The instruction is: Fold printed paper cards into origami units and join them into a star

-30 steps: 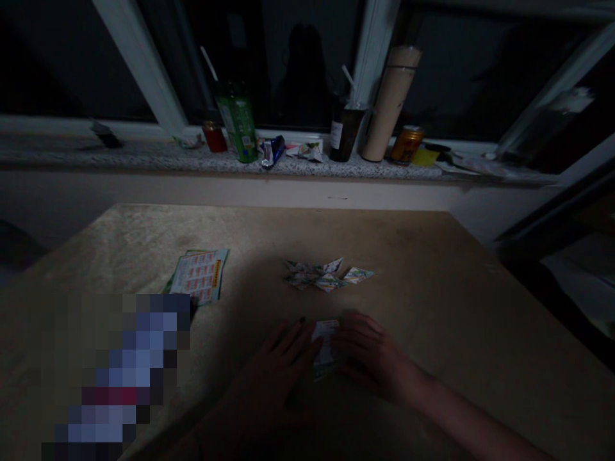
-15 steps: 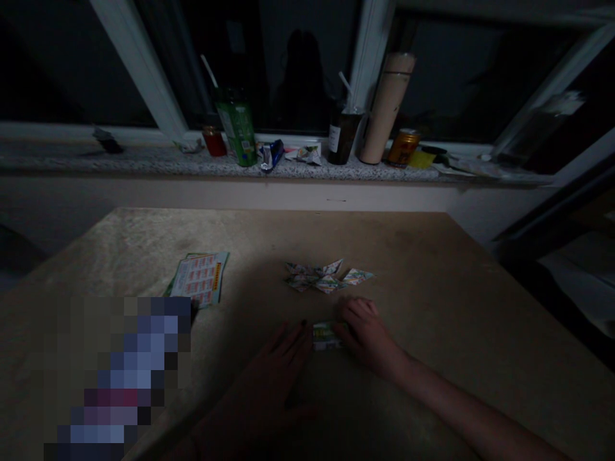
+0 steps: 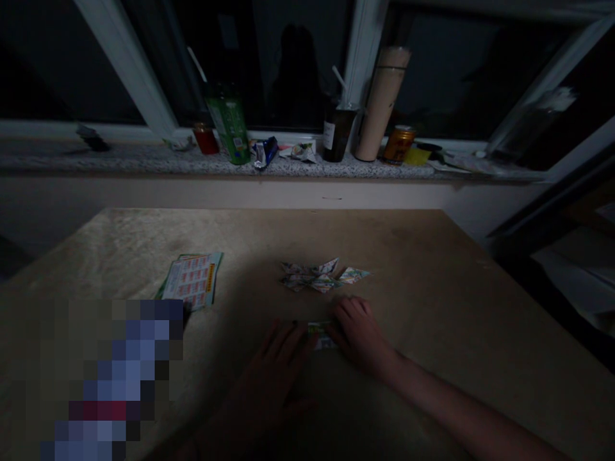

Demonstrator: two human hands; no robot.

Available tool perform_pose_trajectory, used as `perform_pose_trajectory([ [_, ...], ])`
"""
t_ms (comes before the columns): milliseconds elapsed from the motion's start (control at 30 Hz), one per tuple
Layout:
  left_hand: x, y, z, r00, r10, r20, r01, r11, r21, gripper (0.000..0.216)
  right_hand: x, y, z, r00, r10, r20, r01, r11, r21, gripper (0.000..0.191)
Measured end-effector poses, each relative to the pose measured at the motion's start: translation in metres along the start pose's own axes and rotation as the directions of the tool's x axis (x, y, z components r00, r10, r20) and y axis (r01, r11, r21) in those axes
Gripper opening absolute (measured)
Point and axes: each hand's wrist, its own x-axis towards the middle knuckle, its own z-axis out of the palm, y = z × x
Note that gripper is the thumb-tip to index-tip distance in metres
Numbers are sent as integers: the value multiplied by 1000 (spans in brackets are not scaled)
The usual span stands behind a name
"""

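A small folded paper strip (image 3: 321,335), green and white with print, lies on the table between my two hands. My left hand (image 3: 281,362) rests flat with its fingers stretched out, the fingertips at the strip's left end. At the other end, my right hand (image 3: 358,330) has its fingers curled, with its thumb side over the paper; part of the strip is hidden there. Just beyond the hands sit several pointed folded-paper pieces (image 3: 312,276), and one more folded piece (image 3: 354,275) lies at their right. The light is dim.
A stack of printed paper sheets (image 3: 192,278) lies at the left, near a pixelated object (image 3: 125,365). Behind the table, a granite windowsill (image 3: 288,168) holds a green bottle (image 3: 230,128), a dark cup (image 3: 339,134), a pink thermos (image 3: 382,102) and an orange can (image 3: 398,144).
The whole view has shifted slightly, so things sit a little farther left. Both hands stay at the paper strip, with my left fingers spread slightly more.
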Motion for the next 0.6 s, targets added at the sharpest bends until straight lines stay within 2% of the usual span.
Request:
perform_pose_trajectory([
  [100, 2, 4, 5, 999, -15, -37, 16, 999, 35, 80, 0, 0, 1, 1000, 9, 0, -9, 1000, -13, 8],
  [267, 3, 15, 8, 994, 107, -13, -106, 994, 24, 90, 0, 1, 2, 1000, 10, -3, -10, 1000, -21, 11],
  [600, 4, 17, 9, 996, 87, -10, -88, 995, -38, 87, 3, 1, 0, 1000, 17, 1, -17, 1000, -10, 15],
])
